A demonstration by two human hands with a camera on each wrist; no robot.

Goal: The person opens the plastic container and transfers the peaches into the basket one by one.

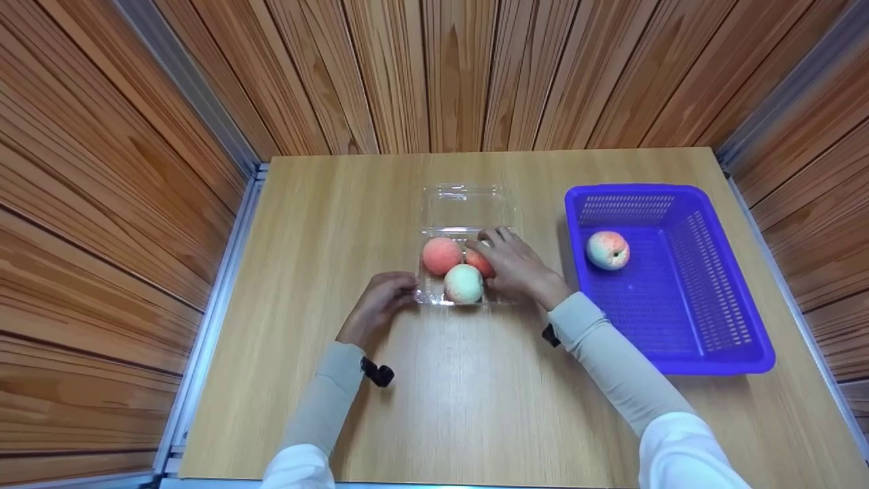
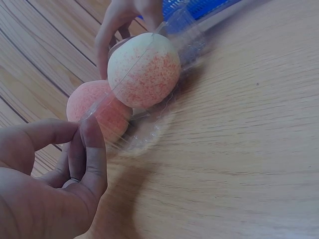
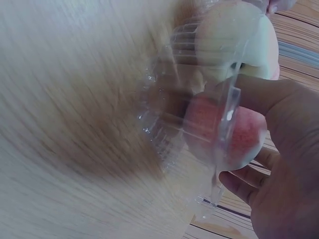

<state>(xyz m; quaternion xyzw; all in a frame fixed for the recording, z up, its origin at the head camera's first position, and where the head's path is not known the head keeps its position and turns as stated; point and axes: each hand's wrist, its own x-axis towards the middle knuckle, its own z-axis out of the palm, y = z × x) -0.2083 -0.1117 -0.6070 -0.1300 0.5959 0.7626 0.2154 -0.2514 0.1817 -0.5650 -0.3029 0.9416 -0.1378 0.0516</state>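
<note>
A clear plastic clamshell box (image 1: 430,293) lies unfolded on the table, its lid (image 1: 467,207) toward the back. Inside its near half sit a pink peach (image 1: 441,256) at left, a pale peach (image 1: 464,284) in front and a reddish peach (image 3: 246,137) at right. My left hand (image 1: 383,299) pinches the box's left rim between thumb and fingers, as the left wrist view shows. With thumb and fingers around it, my right hand (image 1: 517,263) grips the reddish peach, which it partly covers in the head view.
A purple plastic basket (image 1: 652,312) stands on the right of the table, holding one pale and red peach (image 1: 609,250) near its left wall. Wooden plank walls (image 1: 455,75) rise behind the table (image 1: 305,224) and on both sides.
</note>
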